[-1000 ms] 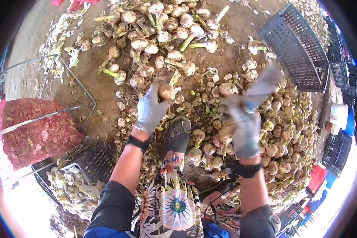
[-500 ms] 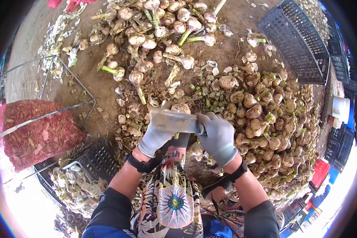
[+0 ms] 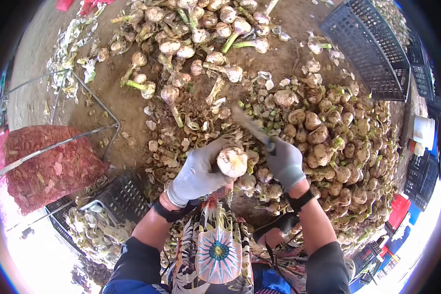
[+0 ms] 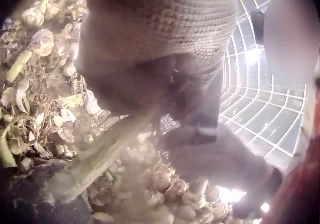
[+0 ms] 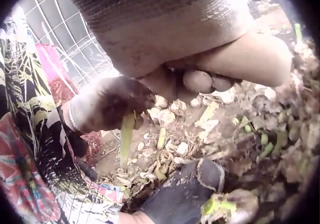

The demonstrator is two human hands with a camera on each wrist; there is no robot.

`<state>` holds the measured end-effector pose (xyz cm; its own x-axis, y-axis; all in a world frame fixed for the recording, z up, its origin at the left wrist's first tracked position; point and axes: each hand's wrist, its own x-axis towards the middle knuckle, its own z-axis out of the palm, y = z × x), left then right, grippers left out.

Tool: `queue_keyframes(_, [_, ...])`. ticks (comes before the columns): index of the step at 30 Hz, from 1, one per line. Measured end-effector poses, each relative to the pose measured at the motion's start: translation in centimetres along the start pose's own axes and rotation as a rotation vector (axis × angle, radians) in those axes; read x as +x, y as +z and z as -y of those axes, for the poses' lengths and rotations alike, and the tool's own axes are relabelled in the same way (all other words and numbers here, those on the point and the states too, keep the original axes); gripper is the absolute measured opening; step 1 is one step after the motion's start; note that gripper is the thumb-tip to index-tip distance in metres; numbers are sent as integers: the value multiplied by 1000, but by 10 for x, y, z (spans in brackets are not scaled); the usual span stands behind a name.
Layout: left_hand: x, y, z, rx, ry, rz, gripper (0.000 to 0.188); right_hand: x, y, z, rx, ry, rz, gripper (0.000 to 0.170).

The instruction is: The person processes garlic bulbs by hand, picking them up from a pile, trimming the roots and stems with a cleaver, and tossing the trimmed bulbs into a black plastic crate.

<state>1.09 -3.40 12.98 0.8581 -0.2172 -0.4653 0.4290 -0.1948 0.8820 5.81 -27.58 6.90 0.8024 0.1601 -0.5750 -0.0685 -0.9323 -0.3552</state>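
Note:
Near the middle of the head view, my gloved left hand grips a garlic bulb with its pale face turned up. A green-white garlic stalk slants down below that hand in the left wrist view. Just right of the bulb, my gloved right hand holds a knife by its handle. The blade, slightly blurred, points up and left, apart from the bulb. A dark shoe is beneath the hands in the right wrist view.
Trimmed garlic bulbs are heaped at the right; stalked bulbs lie ahead. A black crate leans at the upper right. At the left are a red mesh sack, a metal frame and another black crate.
The right hand came in from the right-hand pile, brought the knife across at the left hand, then drew it away rightward. The left hand moved nearer the body, and the bulb's pale face now shows.

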Motion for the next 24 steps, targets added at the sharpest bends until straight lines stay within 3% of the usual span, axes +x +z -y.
queue_keyframes(1, [1, 9, 8, 8, 123, -144, 47, 1, 7, -10, 141, 39, 6, 30])
queue_keyframes(2, [2, 7, 9, -35, 74, -138, 45, -4, 8, -8, 360, -18, -26, 30])
queue_keyframes(3, [11, 6, 8, -77, 47, -127, 44, -9, 5, -5, 357, -18, -37, 30])
queue_keyframes(5, [16, 9, 21, -173, 70, -145, 42, -25, -1, 13, 336, -148, -143, 30])
queue_keyframes(6, [16, 4, 27, -85, 115, -114, 43, -28, -1, 17, 288, -309, -195, 33])
queue_keyframes(7, [16, 0, 37, 6, 162, -85, 44, -30, -7, 25, 290, -310, -192, 33])
queue_keyframes(9, [16, 0, 54, 191, 202, -107, 46, -36, -25, 44, -71, -510, -129, 38])
queue_keyframes(11, [11, -8, 40, -73, 198, -61, 49, -36, -26, 49, -107, -514, -133, 36])
queue_keyframes(13, [4, -4, 52, -347, 60, -55, 50, -23, -18, 41, -180, -272, -75, 29])
queue_keyframes(15, [6, -4, 34, 152, 133, -103, 55, -7, -9, 13, -137, -146, -123, 26])
queue_keyframes(17, [5, 0, 28, 9, 107, -121, 49, -14, -2, 9, 333, -39, -91, 24])
queue_keyframes(19, [15, 1, 42, -654, 46, -132, 39, -27, -2, 21, 873, 66, 68, 22])
queue_keyframes(20, [21, 2, 65, -1084, 59, -116, 36, -30, 2, 30, 948, 10, 51, 21])
queue_keyframes(21, [19, 11, 29, -1173, 68, -292, 43, -37, 1, 41, 1072, 126, 149, 23])
queue_keyframes(24, [19, 4, 39, -1398, -41, -384, 56, -42, 17, 59, 1138, 59, 136, 23])
